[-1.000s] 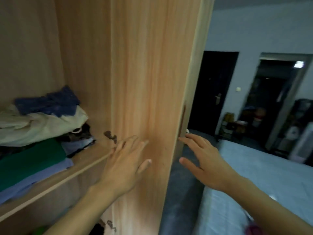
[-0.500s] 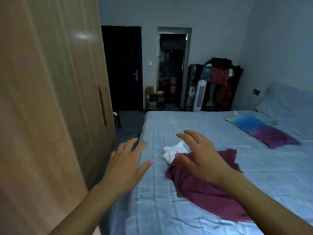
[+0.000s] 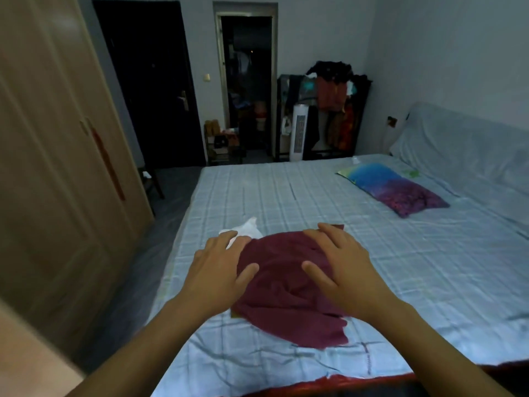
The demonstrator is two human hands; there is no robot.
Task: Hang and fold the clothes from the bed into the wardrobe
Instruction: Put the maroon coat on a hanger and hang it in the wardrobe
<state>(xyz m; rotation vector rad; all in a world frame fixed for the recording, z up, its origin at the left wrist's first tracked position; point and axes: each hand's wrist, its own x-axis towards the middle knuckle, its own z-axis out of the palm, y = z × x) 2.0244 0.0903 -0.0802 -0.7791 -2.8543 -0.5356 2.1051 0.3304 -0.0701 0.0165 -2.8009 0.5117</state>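
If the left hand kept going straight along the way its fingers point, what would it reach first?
Probably the white cloth: the left hand has open fingers aimed forward over the bed, their tips overlapping that cloth beside the maroon garment. Whether they already touch it is unclear from this view.

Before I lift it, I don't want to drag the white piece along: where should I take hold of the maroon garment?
Take the maroon garment by its far edge, both hands coming from above. It lies crumpled on the bed, overlapping the white cloth at its far left corner, so the left hand should pinch maroon fabric only; the right hand takes the far right edge.
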